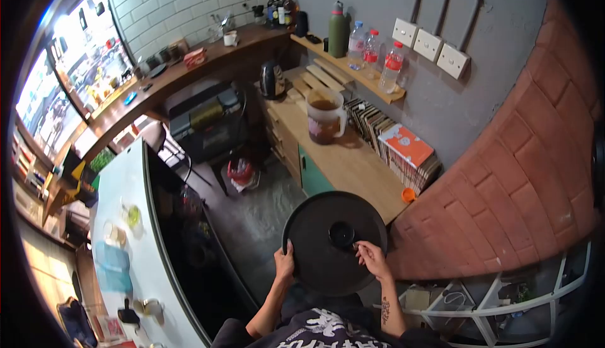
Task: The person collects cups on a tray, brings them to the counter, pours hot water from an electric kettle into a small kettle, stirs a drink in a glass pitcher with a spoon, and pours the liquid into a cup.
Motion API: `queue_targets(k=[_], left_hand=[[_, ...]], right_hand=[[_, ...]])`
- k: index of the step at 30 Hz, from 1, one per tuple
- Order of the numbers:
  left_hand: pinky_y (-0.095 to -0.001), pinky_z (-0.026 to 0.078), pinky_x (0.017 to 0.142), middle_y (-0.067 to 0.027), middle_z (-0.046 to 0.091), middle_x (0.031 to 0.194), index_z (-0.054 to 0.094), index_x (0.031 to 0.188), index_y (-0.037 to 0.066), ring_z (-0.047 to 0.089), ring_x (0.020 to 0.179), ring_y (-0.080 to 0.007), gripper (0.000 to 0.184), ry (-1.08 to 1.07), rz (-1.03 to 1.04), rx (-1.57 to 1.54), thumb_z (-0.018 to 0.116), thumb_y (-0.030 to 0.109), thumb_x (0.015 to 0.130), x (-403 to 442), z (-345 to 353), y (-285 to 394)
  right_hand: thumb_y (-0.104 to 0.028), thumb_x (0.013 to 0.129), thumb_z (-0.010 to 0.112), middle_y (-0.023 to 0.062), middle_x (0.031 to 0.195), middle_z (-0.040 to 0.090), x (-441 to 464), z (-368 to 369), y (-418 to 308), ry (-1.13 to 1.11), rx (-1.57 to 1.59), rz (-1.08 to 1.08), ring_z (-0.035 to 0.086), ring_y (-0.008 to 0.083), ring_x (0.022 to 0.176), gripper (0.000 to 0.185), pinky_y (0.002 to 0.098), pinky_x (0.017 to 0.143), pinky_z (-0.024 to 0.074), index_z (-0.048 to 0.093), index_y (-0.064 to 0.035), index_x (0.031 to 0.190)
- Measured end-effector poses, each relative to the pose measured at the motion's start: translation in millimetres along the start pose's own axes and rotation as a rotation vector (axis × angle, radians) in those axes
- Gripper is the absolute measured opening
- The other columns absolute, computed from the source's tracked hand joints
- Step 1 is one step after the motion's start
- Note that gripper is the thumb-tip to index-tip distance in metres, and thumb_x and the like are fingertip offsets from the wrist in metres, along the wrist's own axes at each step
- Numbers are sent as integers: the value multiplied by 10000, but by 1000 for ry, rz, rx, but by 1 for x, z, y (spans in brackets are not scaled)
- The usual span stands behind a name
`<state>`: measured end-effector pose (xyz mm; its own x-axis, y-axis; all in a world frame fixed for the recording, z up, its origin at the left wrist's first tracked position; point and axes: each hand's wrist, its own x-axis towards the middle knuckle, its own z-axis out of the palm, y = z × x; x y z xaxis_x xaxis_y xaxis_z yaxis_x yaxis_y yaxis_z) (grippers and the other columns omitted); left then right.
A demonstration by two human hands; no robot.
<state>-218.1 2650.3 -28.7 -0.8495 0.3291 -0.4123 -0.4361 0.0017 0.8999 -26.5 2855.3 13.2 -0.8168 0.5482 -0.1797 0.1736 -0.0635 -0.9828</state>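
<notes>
Now the left hand (284, 263) clamps the round tray (309, 238), the right hand (374, 260) apparently pinching the black cup (341, 234).

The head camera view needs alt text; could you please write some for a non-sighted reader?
A person's left hand grips a round black tray while the right hand pinches the handle of a small black cup on it. Beyond, a pitcher of brown liquid stands on a wooden counter.

the tray (309, 260) and cup (341, 234) are black.
</notes>
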Motion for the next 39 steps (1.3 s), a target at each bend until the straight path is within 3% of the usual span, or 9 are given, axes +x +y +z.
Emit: queue_targets(k=[5,12,20,22,30,35,37,38,39], left_hand=[[-291,486,672,-64,654,820,627,964,-73,562,727,-110,495,-104,-80,-57,556,417,957,65,37,12],[-303,484,695,-66,656,837,646,964,-70,566,754,-122,478,-133,-167,37,572,403,953,147,82,-27],[-320,480,748,-81,653,882,651,979,-77,560,819,-138,497,-73,-186,129,581,414,945,189,141,-29],[-326,489,778,-108,658,932,636,1019,-86,580,847,-158,522,-41,-341,18,590,427,937,204,163,-35],[-346,475,913,-204,612,1155,464,1285,-80,597,1056,-256,672,-151,-291,42,684,402,872,212,200,-38],[-357,444,953,-196,598,1163,426,1330,-25,555,1127,-262,660,-104,-281,153,665,402,887,209,163,-37],[-345,498,880,-196,585,1173,439,1309,-5,586,1076,-252,561,-250,-298,206,645,339,915,209,127,-41],[-320,501,851,-138,619,1115,498,1258,10,610,997,-187,477,-272,-264,87,630,328,928,207,107,-46],[-320,501,851,-138,619,1115,498,1258,10,610,997,-187,477,-221,-250,61,630,328,928,200,88,-41]], right_hand=[[-256,995,515,36,739,600,59,13,12,117,64,111,559,70,580,255,207,523,437,600,-18,963],[-262,1006,486,40,716,596,127,-5,43,243,182,340,573,99,567,253,225,518,452,580,-34,953],[-270,994,512,25,745,584,184,-45,60,231,385,381,593,121,617,219,256,557,487,573,-66,940],[-272,993,515,24,736,575,197,-53,64,262,401,383,592,125,613,219,257,559,488,572,-69,936],[-271,993,514,6,682,518,238,-71,63,435,448,346,552,111,568,213,254,528,476,566,-81,911],[-264,991,517,-10,667,506,260,-59,40,379,319,236,531,87,535,209,225,480,448,571,-83,901],[-264,991,517,-11,644,502,270,-48,22,263,243,225,540,79,531,223,218,470,436,574,-79,881],[-262,992,516,-9,639,503,276,-40,12,189,208,225,541,77,529,231,215,469,432,573,-74,870],[-259,992,514,-8,635,504,281,-29,-2,116,171,223,542,76,527,239,213,468,429,572,-69,859]])
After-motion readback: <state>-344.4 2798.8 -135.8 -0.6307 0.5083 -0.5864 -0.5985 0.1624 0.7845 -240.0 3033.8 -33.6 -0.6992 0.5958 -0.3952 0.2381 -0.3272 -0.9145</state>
